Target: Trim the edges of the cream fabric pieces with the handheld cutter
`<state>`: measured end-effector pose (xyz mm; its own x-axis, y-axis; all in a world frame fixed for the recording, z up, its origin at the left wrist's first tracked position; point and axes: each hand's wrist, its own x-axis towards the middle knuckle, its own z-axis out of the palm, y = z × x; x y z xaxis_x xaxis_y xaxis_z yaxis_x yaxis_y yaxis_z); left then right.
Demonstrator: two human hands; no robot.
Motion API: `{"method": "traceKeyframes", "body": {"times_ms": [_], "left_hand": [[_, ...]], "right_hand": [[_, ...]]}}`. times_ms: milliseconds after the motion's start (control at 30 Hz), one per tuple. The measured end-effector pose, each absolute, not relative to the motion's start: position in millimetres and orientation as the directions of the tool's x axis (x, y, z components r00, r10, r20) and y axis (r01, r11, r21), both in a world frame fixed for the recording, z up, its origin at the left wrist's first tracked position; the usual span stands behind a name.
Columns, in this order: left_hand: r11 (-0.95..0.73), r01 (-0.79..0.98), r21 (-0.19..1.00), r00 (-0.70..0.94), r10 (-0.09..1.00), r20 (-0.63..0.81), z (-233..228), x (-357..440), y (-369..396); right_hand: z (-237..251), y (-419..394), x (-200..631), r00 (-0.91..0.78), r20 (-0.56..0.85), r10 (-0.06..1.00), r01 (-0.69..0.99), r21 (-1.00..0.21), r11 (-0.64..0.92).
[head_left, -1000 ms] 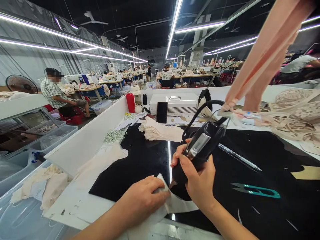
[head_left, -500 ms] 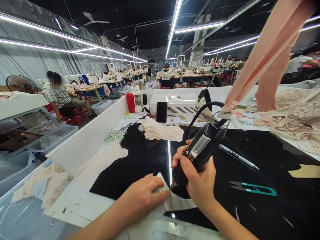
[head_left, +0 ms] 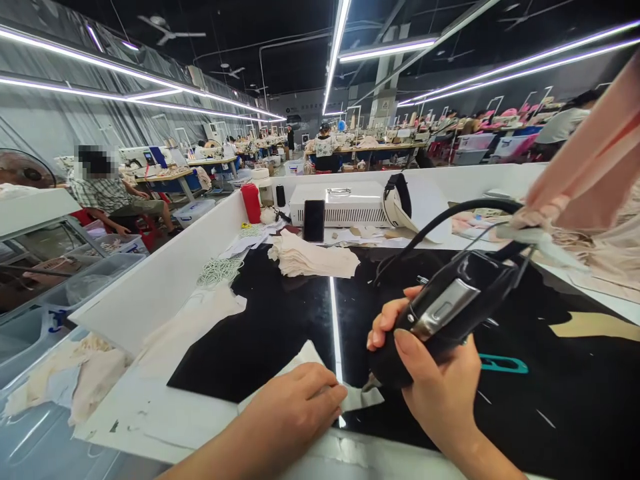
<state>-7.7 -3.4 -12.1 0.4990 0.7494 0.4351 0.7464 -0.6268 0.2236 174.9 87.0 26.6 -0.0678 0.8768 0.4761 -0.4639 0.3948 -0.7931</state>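
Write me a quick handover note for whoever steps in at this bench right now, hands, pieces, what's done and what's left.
Left hand: flat on the pale fabric piece, pinning it to the black work surface.
Right hand: closed around the black corded hand tool, tip down at the fabric's right edge.
Nearby: stack of cream fabric pieces at the back, teal thread snips right of the tool, partly hidden.
Done: one piece is laid out with the tool at its edge.
Left: I cannot tell how much of that edge is worked; the stack looks untouched.
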Motion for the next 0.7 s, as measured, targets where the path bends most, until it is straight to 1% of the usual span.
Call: {"method": "traceKeyframes", "body": {"times_ms": [200,333,533,700], "left_hand": [[-0.607,0.770,0.194,0.508,0.768,0.390,-15,-4,-5],[-0.595,0.782,0.185,0.493,0.772,0.400,-16,-5,-6],[-0.597,0.794,0.112,0.501,0.748,0.434,-22,-3,-7],[-0.583,0.807,0.093,0.489,0.748,0.450,-25,-1,-10]], "right_hand": [[26,82,179,-0.038,0.475,0.879,-0.461,-0.789,0.406],[28,78,178,-0.019,0.468,0.884,-0.464,-0.787,0.407],[30,76,178,-0.022,0.488,0.872,-0.470,-0.775,0.422],[31,78,176,-0.015,0.464,0.886,-0.465,-0.788,0.405]]}}
